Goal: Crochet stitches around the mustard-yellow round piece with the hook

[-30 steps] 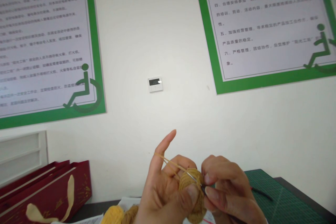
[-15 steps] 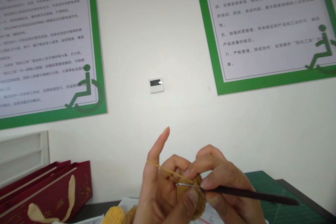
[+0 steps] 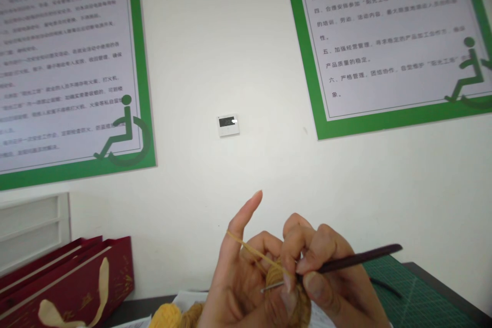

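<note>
My left hand (image 3: 246, 282) pinches a round tan-brown crochet piece (image 3: 302, 307) between thumb and fingers. Its index finger points up, and a strand of tan yarn (image 3: 257, 253) runs from that finger down to the piece. My right hand (image 3: 330, 277) grips a crochet hook (image 3: 361, 258) with a dark handle and a thin metal shaft. The handle slants up to the right, while the metal tip lies across the front of the piece, near my left thumb. Fingers of both hands cover much of the piece.
A yellow yarn ball (image 3: 166, 315) and a brown one (image 3: 191, 314) lie at lower left. Dark red gift bags (image 3: 96, 287) stand further left. A green cutting mat (image 3: 415, 287) lies at right, with a thin dark curved object (image 3: 386, 287) on it. Green-framed posters (image 3: 323, 128) hang behind.
The hook's handle has swung from sloping down to sloping up at right, and its tip has dropped. My left hand has shifted slightly right. The dark curved object has come into view.
</note>
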A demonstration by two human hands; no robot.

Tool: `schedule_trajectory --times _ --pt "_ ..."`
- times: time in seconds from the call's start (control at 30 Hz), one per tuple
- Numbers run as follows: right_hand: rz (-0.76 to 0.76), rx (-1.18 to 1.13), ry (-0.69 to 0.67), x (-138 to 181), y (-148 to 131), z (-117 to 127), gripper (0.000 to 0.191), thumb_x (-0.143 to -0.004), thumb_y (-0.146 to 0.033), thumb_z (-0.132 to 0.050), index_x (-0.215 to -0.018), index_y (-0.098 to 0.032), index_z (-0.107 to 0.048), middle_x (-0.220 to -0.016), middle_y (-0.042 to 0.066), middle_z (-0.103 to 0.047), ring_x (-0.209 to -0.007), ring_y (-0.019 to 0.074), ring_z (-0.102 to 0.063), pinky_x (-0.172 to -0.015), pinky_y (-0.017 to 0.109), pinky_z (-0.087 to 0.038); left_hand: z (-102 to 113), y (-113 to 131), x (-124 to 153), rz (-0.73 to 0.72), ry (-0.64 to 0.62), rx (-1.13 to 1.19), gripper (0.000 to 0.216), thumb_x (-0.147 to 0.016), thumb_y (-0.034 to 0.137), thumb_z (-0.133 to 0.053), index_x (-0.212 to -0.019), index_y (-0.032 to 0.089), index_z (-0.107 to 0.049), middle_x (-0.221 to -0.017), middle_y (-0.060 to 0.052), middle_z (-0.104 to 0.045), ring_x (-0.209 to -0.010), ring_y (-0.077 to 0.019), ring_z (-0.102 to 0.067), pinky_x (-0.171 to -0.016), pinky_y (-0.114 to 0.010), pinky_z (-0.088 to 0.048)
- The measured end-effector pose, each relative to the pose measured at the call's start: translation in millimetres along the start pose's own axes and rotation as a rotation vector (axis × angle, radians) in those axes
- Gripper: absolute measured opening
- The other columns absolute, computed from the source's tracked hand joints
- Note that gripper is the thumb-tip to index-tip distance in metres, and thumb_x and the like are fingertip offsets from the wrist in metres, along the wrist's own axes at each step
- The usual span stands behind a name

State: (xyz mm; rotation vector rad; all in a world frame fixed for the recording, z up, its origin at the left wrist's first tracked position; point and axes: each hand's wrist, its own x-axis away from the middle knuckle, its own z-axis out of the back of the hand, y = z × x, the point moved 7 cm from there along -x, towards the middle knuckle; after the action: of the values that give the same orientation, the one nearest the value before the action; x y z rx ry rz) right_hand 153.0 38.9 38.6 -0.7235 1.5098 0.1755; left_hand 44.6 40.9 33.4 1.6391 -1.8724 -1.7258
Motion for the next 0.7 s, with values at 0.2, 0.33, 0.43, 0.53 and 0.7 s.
schedule_trajectory --times 0.2,0.33,0.43,0.53,0.7 --pt "0.064 0.094 0.021 -2 2 7 0.008 -0.096 -0.037 -0.068 -0.102 -0.038 -0.073 -0.087 0.001 -0.065 -0.082 0.0205 -0.054 -0.073 0.038 -0.047 2 0 -2 0.026 0.026 0.037 0.084 -0.079 0.011 -0.083 -0.146 0.051 -0.049 -0.092 -0.001 -0.069 -0.07 -0.0107 -0.058 -0.067 -0.025 -0.043" --pt "0.151 0.138 0.088 -1 0 11 0.007 -0.094 -0.035 -0.07 -0.1 -0.036 -0.073 -0.082 0.0 -0.066 -0.077 0.0192 -0.053 -0.067 0.036 -0.046 1 -1 -4 0.035 0.044 0.042 0.085 -0.078 0.011 -0.085 -0.146 0.049 -0.051 -0.092 -0.002 -0.071 -0.065 -0.0079 -0.055 -0.063 -0.022 -0.04" --pt "0.229 0.206 0.142 1 -3 10 0.008 -0.096 -0.034 -0.068 -0.102 -0.034 -0.073 -0.082 0.0 -0.066 -0.076 0.0187 -0.053 -0.064 0.036 -0.046 2 -3 -4 0.065 0.069 0.05 0.087 -0.077 0.014 -0.086 -0.147 0.048 -0.049 -0.091 -0.003 -0.07 -0.065 -0.009 -0.056 -0.063 -0.022 -0.041" --pt "0.334 0.286 0.223 8 -4 9 0.009 -0.097 -0.033 -0.066 -0.104 -0.034 -0.072 -0.084 0.001 -0.065 -0.076 0.019 -0.052 -0.063 0.037 -0.046 4 -7 -5 0.091 0.109 0.08 0.095 -0.074 0.012 -0.087 -0.152 0.043 -0.043 -0.089 -0.002 -0.07 -0.067 -0.0111 -0.057 -0.064 -0.024 -0.043" --pt "0.556 0.591 0.458 29 -8 12 0.022 -0.095 -0.015 -0.064 -0.111 -0.029 -0.071 -0.09 0.003 -0.067 -0.073 0.0196 -0.054 -0.061 0.039 -0.043 6 -16 -6 0.113 0.203 0.125 0.098 -0.071 0.009 -0.086 -0.154 0.031 -0.04 -0.089 -0.004 -0.069 -0.072 -0.0142 -0.06 -0.07 -0.028 -0.047"
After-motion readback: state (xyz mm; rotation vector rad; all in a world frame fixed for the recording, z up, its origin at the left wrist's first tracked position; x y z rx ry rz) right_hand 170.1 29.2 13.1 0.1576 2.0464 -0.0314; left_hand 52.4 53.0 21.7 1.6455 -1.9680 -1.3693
